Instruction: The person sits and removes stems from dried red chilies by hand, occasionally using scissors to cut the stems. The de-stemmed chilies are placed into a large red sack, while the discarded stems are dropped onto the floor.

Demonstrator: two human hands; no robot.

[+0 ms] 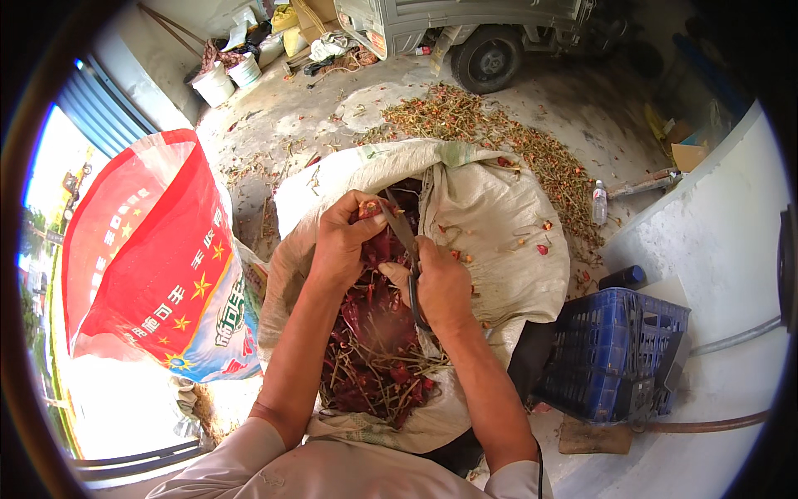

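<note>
Over an open white woven sack point(499, 249), my left hand point(344, 240) pinches a dried red chili pepper point(369, 209) by its stem end. My right hand point(436, 280) grips a pair of scissors point(402, 227) with dark handles, and the blades lie against the chili between the two hands. Below them the sack holds many dried red chilies point(374, 318) with thin stems, partly hidden by my hands and forearms. A few cut stem caps and chili bits lie on the sack's folded cloth at the right.
A red printed woven bag point(156, 268) stands open at the left. A blue plastic crate point(617, 349) is at the right, and a clear bottle point(599, 203) stands beyond it. Cut stems point(536, 150) are heaped on the floor ahead, near a vehicle's wheel point(487, 59). White buckets point(215, 84) stand farther back.
</note>
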